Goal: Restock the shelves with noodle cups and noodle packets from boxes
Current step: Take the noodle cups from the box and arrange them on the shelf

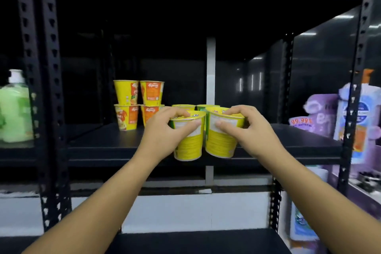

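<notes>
Head view: our left hand grips the left noodle cup near its rim, our right hand the right noodle cup. Both cups hang upright at the shelf front edge, and the placed cups stand just behind.

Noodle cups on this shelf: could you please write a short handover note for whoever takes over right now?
Hands: left hand grips the left cup; right hand grips the right cup, both at the front edge of the shelf.
Done: four stacked cups stand at the left, and two rear cups sit just behind the held ones.
Left: set these two down. No boxes or packets are in view.
</notes>
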Available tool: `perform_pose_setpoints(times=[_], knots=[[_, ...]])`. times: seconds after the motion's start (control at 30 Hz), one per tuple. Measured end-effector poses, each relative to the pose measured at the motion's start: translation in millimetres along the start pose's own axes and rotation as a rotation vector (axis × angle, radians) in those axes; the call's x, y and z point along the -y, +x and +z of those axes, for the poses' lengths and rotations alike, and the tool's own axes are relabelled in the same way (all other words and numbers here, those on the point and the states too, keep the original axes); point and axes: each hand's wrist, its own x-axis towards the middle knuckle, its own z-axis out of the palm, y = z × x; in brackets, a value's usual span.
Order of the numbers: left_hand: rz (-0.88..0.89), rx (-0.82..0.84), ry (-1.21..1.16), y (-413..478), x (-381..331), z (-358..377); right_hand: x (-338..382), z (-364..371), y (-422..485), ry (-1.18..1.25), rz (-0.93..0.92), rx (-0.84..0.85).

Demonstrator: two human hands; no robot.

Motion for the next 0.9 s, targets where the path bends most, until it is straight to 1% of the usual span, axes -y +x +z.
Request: perform_pose_setpoints(times=[0.2,0.33,0.43,0.5,0.6,0.67,0.77,0.9], knots=[[-0.038,-0.002,0.116,45.9,22.2,15.9,-18.4,10.7,48.0,-0.036,0.062,0.032],[-0.136,0.010,0.162,64.1,47.0,34.8,-53.1,23.5,72.5,-0.108,0.081,0.071],[-0.161,0.028,0.194,70.3,61.6,47.3,-76.8,31.1,82.0,-0.130,0.072,0.051],[-0.177,0.047,0.149,69.9,72.0,52.5,-88.8,34.1,84.6,-0.077,0.055,0.036],[-0.266,0.123,0.041,64.7,87.7,57.0,-106.1,37.1,83.5,0.072,0.071,0.096],[-0.305,0.143,0.013,64.0,92.7,58.0,-113.2,36.8,82.0,0.136,0.099,0.143],[-0.331,0.156,-0.010,64.7,92.2,58.9,-119.5,35.8,83.5,0.136,0.101,0.190],[-0.345,0.125,-0.007,63.0,93.0,59.2,-125.8,36.0,85.0,0.128,0.131,0.202]])
